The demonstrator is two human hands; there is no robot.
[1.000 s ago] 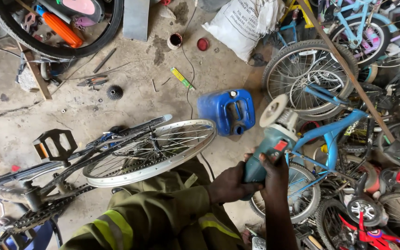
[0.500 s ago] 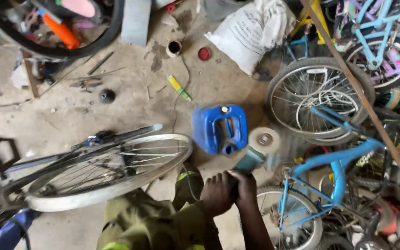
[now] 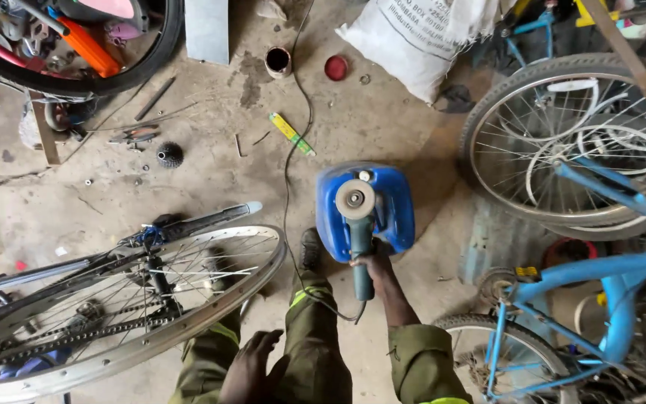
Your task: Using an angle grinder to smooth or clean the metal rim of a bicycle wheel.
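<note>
While the right hand (image 3: 374, 263) is wrapping closed around the handle of the angle grinder (image 3: 358, 232), the tool is pointing straight away from the body: its long axis is running from the grip near the knee outward to the round disc head, which is hanging over the blue plastic jerrycan (image 3: 394, 206) on the floor. Whether the disc is touching the can cannot be told from this view. A black power cord (image 3: 291, 161) is trailing from the butt of the grinder, looping past the leg and running off across the concrete floor (image 3: 211, 179) toward the top of the view.

Left hand (image 3: 252, 366) is lying lower in the view, fingers loosely spread and holding nothing, resting at or just over the left thigh of the green trousers. It is sitting well apart from the grinder; the right hand is the only one on the tool.

Further out: a bare bicycle wheel (image 3: 125, 307) and frame are lying to the left, close to the left leg. A yellow-green tube (image 3: 291, 135) is lying beyond the can, a small tin (image 3: 278, 61) and red lid (image 3: 336, 67) further off, a white sack (image 3: 420, 41) at top, and blue bicycles (image 3: 600, 292) are crowding the right side.
</note>
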